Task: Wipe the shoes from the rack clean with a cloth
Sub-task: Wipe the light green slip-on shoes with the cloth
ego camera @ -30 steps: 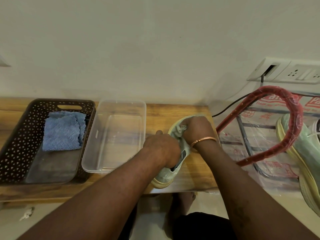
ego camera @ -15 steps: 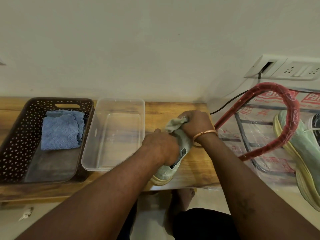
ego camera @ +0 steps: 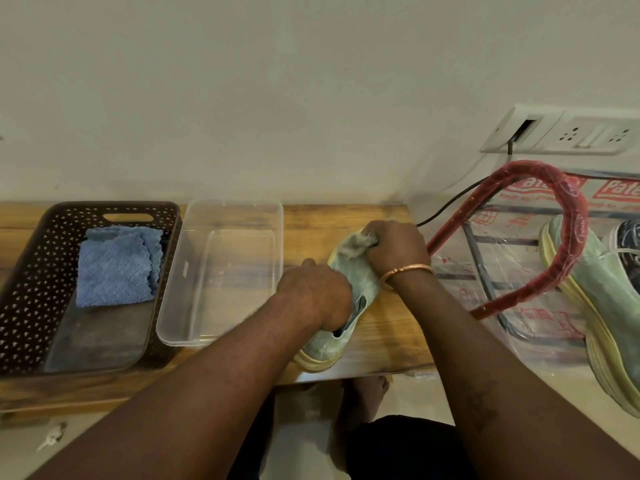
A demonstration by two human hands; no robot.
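Left hand (ego camera: 317, 294) fingers curled around shoe (ego camera: 327, 344) at its opening, pinning it to bench (ego camera: 388, 327). Right hand (ego camera: 396, 251) fingers bunched tight round cloth (ego camera: 355, 242), pressed onto toe beneath them.

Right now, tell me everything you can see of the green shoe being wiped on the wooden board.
The shoe is a pale green sneaker with a thick, pale yellow sole. Its upper looks like soft fabric, with a dark opening. It lies tilted on the wooden board, heel toward the near edge, toe toward the wall. The left hand grips its middle by the opening. The right hand presses a bunched pale cloth onto the toe, hiding it.
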